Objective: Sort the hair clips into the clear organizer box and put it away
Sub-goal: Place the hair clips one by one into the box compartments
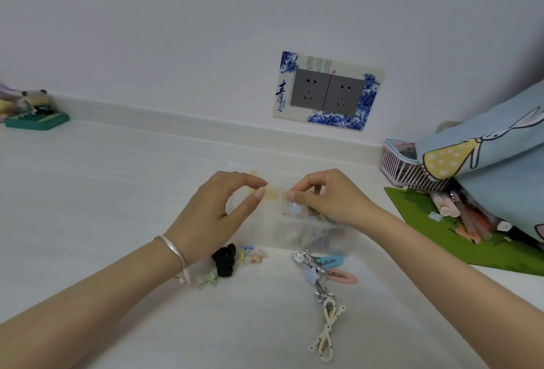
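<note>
The clear organizer box [312,236] lies on the white table in front of me, with small clips showing through its compartments. Its clear lid [273,193] is tilted up. My left hand [217,212] and my right hand [326,195] each pinch the lid's upper edge between thumb and forefinger. Loose clips lie on the table near the box: a black claw clip [225,259], tiny coloured clips [253,255], a blue snap clip [331,259], a pink snap clip [343,276], a blue star clip [311,276] and a white dotted bow clip [326,330].
A pink slatted basket [403,168] and a green mat [435,230] with pens sit at the right, under a blue cartoon-print cloth [494,162]. A double wall socket [326,92] is behind the box. A green toy stand [36,118] is at the far left.
</note>
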A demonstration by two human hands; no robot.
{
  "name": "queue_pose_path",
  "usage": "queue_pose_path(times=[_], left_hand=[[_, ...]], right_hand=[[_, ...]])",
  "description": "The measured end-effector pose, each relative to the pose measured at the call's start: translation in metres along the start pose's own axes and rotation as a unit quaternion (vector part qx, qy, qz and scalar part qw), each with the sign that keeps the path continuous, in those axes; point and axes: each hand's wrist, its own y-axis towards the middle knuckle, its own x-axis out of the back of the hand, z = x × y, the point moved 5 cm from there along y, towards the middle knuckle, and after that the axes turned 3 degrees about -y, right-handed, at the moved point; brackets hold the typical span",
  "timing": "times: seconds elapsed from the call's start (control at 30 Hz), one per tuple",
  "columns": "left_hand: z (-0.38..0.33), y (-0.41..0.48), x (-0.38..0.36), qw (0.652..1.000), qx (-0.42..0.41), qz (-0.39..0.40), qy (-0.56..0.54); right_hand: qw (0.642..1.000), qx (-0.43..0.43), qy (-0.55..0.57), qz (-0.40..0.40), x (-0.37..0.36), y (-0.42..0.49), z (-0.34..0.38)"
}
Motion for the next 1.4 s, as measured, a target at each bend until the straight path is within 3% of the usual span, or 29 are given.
queue_pose_path(times=[0.17, 0.33, 0.4, 0.5, 0.63, 0.8, 1.07, 1.2, 1.4], left_hand=[[-0.003, -0.002, 0.0, 1.0, -0.017, 0.005, 0.011], [-0.016, -0.006, -0.006, 0.995, -0.081, 0.044, 0.042], [-0.021, -0.008, -0.012, 0.99, -0.107, 0.063, 0.062], [-0.024, -0.009, -0.018, 0.987, -0.114, 0.088, 0.071], [-0.021, -0.009, -0.023, 0.989, -0.102, 0.094, 0.059], [-0.021, -0.012, -0.024, 0.99, -0.093, 0.093, 0.04], [-0.025, -0.014, -0.023, 0.991, -0.097, 0.093, 0.02], [-0.033, -0.011, -0.021, 0.989, -0.115, 0.098, -0.002], [-0.038, 0.0, -0.011, 0.989, -0.052, 0.07, -0.12]], right_hand=[[0.992, 0.051, -0.108, -0.049, 0.003, 0.002, 0.003], [0.992, 0.103, -0.011, -0.075, 0.023, -0.03, 0.017], [0.995, 0.09, 0.006, -0.046, 0.023, -0.052, 0.014], [0.995, 0.037, -0.091, 0.006, 0.01, -0.081, -0.003], [0.984, -0.011, -0.178, 0.002, -0.002, -0.095, -0.017], [0.985, -0.035, -0.167, -0.003, -0.013, -0.097, -0.02], [1.0, -0.007, 0.02, 0.006, -0.013, -0.098, -0.01], [0.979, -0.03, 0.203, -0.005, 0.001, -0.089, -0.002], [0.961, -0.035, 0.274, 0.0, 0.008, -0.075, 0.007]])
